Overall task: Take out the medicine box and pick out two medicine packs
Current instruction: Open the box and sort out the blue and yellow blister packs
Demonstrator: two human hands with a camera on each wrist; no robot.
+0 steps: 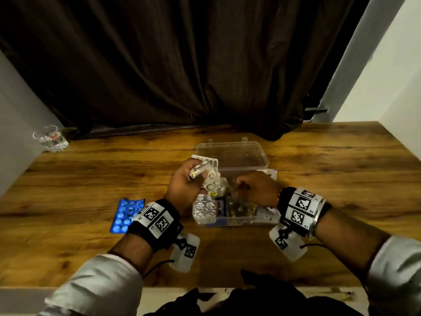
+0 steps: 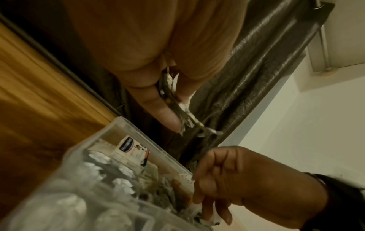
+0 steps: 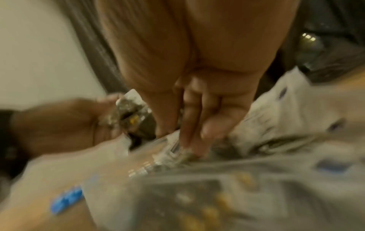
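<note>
The clear plastic medicine box (image 1: 268, 218) lies open on the wooden table, its lid (image 1: 232, 156) tipped back. Inside are several blister packs (image 1: 204, 208) and a white sachet (image 2: 130, 146). My left hand (image 1: 198, 172) is raised over the box's left end and grips a small bundle of silver blister packs (image 1: 211, 176), seen edge-on between thumb and fingers (image 2: 171, 115). My right hand (image 1: 239, 185) dips into the middle of the box, fingers (image 3: 189, 125) pointing down and pinching a clear pack (image 3: 171, 146) among the others. A blue blister pack (image 1: 127, 215) lies on the table left of the box.
A drinking glass (image 1: 51, 137) stands at the far left corner of the table. A dark curtain (image 1: 182, 65) hangs behind the table, with white walls at both sides. Bare wood (image 1: 341, 179) spreads right of the box.
</note>
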